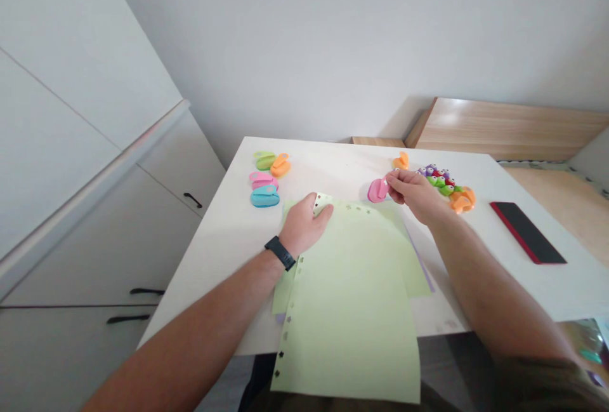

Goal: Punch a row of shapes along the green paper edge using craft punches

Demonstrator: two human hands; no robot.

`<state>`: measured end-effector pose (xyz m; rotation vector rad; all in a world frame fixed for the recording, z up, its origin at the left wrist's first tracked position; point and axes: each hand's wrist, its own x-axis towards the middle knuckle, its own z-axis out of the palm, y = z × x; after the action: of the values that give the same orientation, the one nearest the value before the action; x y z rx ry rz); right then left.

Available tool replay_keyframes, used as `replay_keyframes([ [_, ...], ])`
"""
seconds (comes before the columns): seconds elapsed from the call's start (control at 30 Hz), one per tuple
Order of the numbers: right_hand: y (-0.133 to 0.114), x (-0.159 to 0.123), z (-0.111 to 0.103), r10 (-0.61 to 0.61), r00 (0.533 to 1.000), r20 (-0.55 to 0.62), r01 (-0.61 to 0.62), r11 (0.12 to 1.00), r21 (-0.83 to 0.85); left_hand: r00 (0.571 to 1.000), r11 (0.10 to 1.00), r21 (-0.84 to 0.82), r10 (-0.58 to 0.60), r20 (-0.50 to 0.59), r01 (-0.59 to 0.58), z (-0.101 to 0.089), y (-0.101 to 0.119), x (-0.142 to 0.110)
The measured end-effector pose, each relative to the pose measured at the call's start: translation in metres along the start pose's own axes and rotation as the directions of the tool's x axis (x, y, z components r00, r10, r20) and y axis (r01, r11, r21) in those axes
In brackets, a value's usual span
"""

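- My left hand [304, 225] lies on the far left corner of the top green sheet [349, 310], fingers curled loosely and pinching that corner up a little; a dark band [280, 252] sits on the wrist.
- My right hand [415, 193] is closed around the back of a pink paper punch [378, 190], thumb and fingers clamped on it, and holds it at the far edge of the same sheet.
- The green sheet lies in front of me on the white table [228, 240], its near end hanging over the table edge. Small star-shaped holes run along its left side and along the far edge.
- Beneath it I see another green sheet and a strip of purple paper [425, 272] peeking out on the right.
- Four punches sit far left of the paper: green [264, 159], orange [280, 165], pink [263, 179] and blue [265, 196].
- Just beyond my right hand there is a cluster of small punches [445, 185] in purple, green, red and orange, plus a lone orange one [401, 160].
- A black and red flat case [527, 232] lies well apart at the right.
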<state>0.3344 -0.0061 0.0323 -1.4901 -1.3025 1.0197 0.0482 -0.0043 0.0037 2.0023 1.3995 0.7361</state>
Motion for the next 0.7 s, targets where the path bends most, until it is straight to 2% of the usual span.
replay_keyframes([
  [0.17, 0.014, -0.005, -0.004, -0.004, 1.0, 0.003, 0.004, 1.0, -0.022, 1.0, 1.0, -0.005, -0.002, -0.012, 0.002, 0.001, -0.002, 0.001],
  [0.7, 0.002, -0.015, 0.007, 0.105, 0.99, 0.095, -0.103, 0.994, -0.018, 0.999, 1.0, -0.028, -0.003, -0.055, 0.001, 0.001, -0.004, 0.004],
])
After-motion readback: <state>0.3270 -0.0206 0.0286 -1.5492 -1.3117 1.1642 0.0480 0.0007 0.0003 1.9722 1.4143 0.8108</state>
